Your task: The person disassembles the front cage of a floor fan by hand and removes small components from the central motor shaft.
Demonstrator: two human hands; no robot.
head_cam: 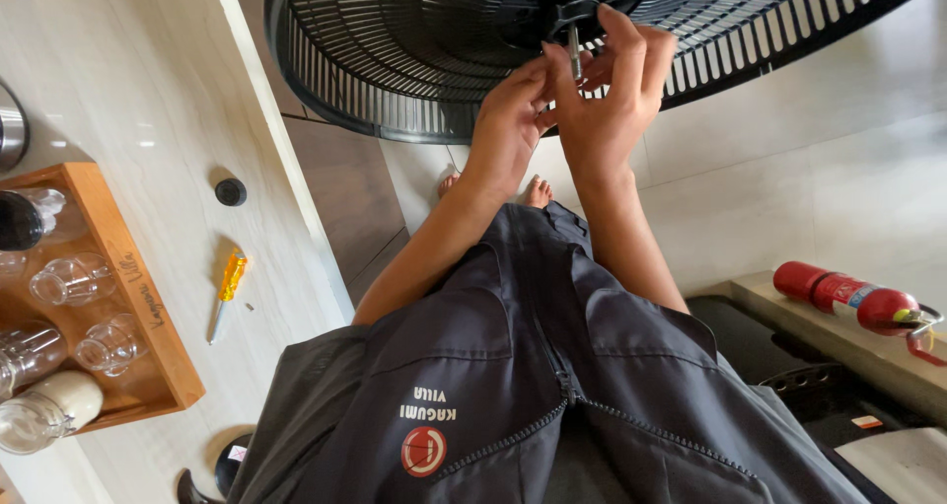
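Observation:
A black fan guard (395,60) with thin ribs fills the top of the view. A short metal shaft (573,52) sticks out of its dark hub (552,1). My right hand (612,100) curls over the hub, with thumb and fingers closed around the shaft. My left hand (508,119) comes in from the left, its fingertips pinched against the base of the shaft and touching my right thumb. What sits between the fingers is hidden.
On the pale counter (128,90) at left lie a yellow-handled screwdriver (227,292), a small black round cap (231,191) and a wooden tray (148,336) with glasses. A red fire extinguisher (853,299) lies on a ledge at right. My bare feet (538,190) stand on the tiled floor.

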